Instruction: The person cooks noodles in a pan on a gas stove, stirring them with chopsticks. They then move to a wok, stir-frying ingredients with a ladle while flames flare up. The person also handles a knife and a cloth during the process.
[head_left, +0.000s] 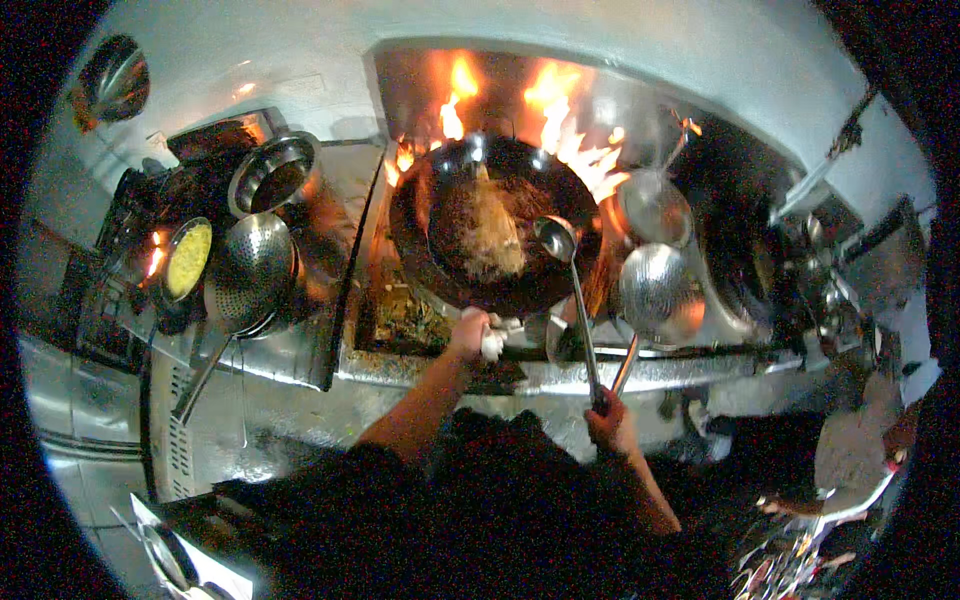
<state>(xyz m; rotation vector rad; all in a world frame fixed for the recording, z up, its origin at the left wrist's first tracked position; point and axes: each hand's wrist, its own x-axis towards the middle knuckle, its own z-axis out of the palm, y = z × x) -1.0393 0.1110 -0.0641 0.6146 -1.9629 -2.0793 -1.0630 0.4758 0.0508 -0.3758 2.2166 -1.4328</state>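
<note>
A large dark wok (420, 247) sits over a burner, with tall flames (555, 112) behind and beside its far rim. Brownish food or liquid (487, 232), blurred, lies in it. My left hand (471, 331) is closed on a whitish cloth (493, 343) at the wok's near edge; the wok's handle cannot be made out. My right hand (611, 426) grips the long handle of a metal ladle (556, 238), whose bowl is over the right side of the wok. A second handle passes by my right hand, leading up to a round metal strainer (654, 281); whether I hold it too is unclear.
At the left, a perforated metal strainer (251, 270) rests over a pot, near a metal bowl (274, 176) and a pan of yellow food (189, 259). A small flame (155, 255) burns beside that pan. Another round strainer (651, 206) lies right of the wok. Cutlery (795, 559) shows lower right.
</note>
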